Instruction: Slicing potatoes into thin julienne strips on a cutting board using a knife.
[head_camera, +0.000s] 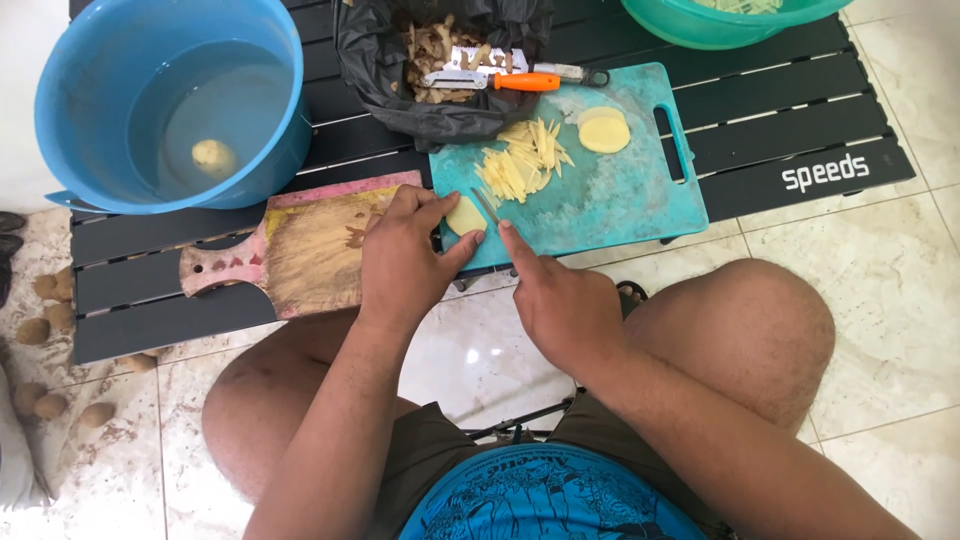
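the left hand (405, 262) pins a potato piece (465, 215) on the teal board (610, 195), fingers clamped on it, while the right hand (562, 305) grips a knife (487, 207) with its blade at the piece, beside cut strips (522, 165) and two slices (603, 130).

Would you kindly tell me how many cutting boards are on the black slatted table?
2. The teal plastic cutting board lies right of centre, under the potato strips. The worn wooden cutting board sits to its left, partly under the left hand. Others may lie outside the frame.
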